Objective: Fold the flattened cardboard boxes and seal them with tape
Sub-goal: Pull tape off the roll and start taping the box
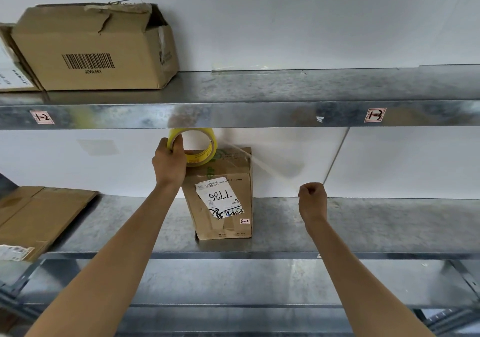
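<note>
Left hand point(170, 160): fingers curled round the rim of the yellow tape roll point(193, 147), held at the top left corner of the upright box point(239, 180). Right hand point(313, 201): closed in a fist to the box's right, pinching the free end of the clear tape strip point(265, 166). Strip: stretched taut from roll to fist, passing the box's top right corner. Box: stands on a metal shelf point(363, 222), with a white label point(220, 197) on its front. Flattened cardboard point(39, 214): left of the box, same shelf. Torn barcoded carton point(96, 48): above and left of the box.
</note>
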